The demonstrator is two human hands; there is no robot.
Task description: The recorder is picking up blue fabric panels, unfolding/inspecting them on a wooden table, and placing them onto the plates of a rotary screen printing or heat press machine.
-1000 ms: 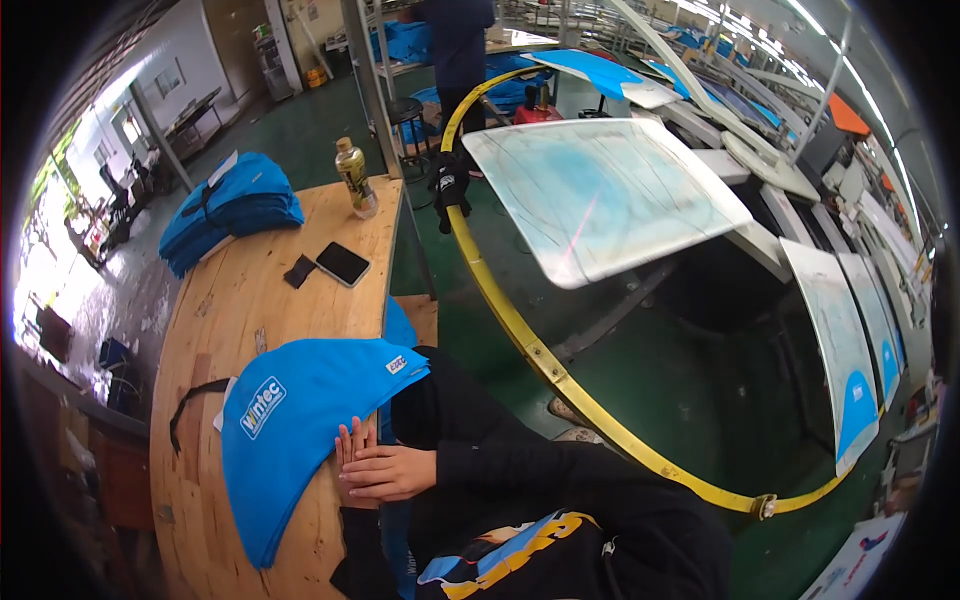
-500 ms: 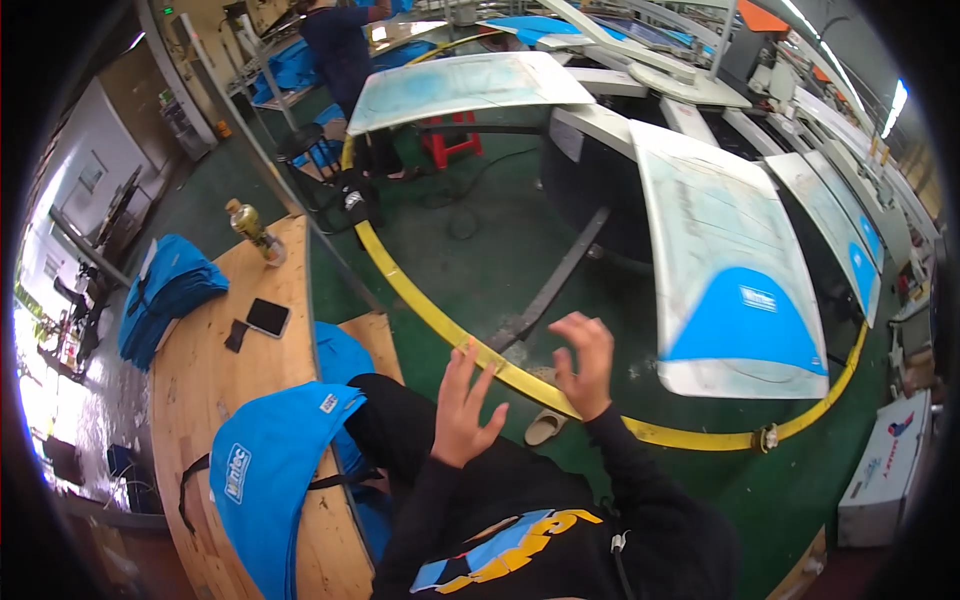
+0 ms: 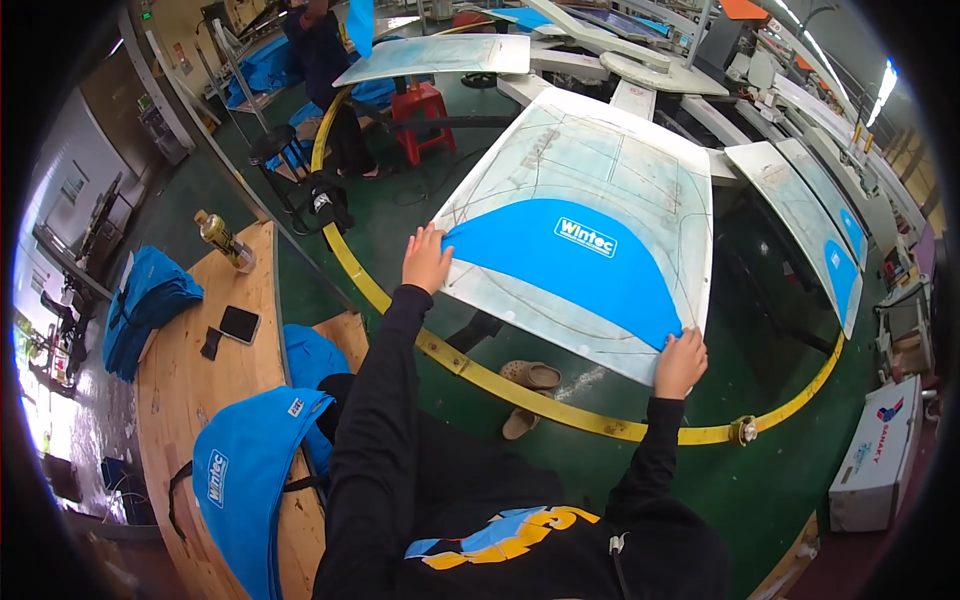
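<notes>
A blue, half-moon-shaped fabric panel with a white printed label lies on a pale, stained printing board in front of me. My left hand closes on the panel's left corner, at the board's left edge. At the opposite corner, close to the board's near right edge, my right hand pinches the fabric. The panel's middle lies flat on the board, and its left corner looks slightly creased. My thumbs are partly hidden.
A curved yellow rail runs between me and the boards. On my left, a wooden table carries blue fabric pieces, a phone and a bottle. Beyond stand a red stool and another person. More boards stand right.
The board with the blue panel has swung leftward in front of me. My hands, empty and raised before, have reached out and taken the panel's two corners. The far person lifts a blue piece.
</notes>
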